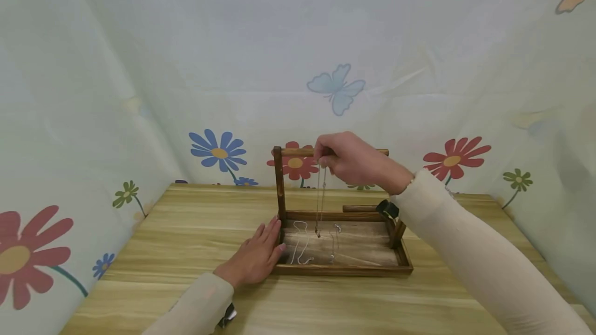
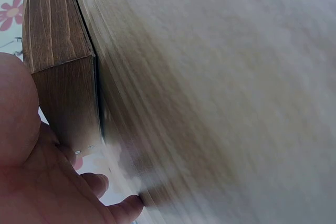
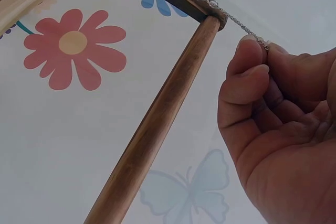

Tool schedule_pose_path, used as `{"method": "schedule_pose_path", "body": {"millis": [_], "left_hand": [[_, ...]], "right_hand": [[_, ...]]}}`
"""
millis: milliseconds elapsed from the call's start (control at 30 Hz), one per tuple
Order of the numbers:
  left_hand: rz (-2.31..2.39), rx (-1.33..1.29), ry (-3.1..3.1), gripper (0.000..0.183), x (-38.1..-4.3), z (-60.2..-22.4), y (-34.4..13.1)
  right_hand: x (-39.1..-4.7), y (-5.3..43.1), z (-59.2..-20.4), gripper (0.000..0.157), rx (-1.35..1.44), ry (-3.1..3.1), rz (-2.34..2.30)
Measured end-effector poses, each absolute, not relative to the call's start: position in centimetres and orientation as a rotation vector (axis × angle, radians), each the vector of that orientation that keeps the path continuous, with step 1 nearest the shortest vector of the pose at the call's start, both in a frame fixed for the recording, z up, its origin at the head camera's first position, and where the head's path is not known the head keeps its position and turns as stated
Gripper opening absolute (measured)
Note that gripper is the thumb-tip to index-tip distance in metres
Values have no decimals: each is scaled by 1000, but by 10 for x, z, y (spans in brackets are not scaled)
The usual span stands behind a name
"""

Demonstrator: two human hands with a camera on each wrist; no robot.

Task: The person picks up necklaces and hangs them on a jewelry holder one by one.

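At left, the left hand [image 1: 256,257] lies against the left end of the wooden tray [image 1: 344,271], its fingers extended and holding nothing. The tray rests on the table [image 1: 195,231], about midway between the left and right edges and near the far edge; a post [image 1: 280,185] rises at its left end, carrying a crossbar [image 1: 288,152]. On the tray floor, toward its left end, lies a pale chain [image 1: 308,242] in an elongated loop. Next to the right, a hanging chain [image 1: 318,200] drops in two strands, a small dark piece at its lower end; contact with the tray floor cannot be determined. A further chain [image 1: 332,257] lies near the middle of the tray. The right hand [image 1: 358,162], at crossbar height, pinches the top of the hanging chain between thumb and forefinger. A bar [image 1: 365,209] shows behind the tray's rear wall, and a black strap [image 1: 387,209] sits by the right sleeve.
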State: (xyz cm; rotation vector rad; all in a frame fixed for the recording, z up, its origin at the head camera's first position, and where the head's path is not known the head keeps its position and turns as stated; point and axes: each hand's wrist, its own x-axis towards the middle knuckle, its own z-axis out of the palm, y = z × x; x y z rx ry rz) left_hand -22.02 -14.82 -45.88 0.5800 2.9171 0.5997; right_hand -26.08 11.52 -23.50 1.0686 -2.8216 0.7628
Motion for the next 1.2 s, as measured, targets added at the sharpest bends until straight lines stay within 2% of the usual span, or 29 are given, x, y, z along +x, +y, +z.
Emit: {"method": "schedule_pose_path", "body": {"millis": [1200], "left_hand": [[594, 594, 2932, 65, -225, -466, -148]], "right_hand": [[-274, 119, -232, 12, 875, -2859, 791]]}}
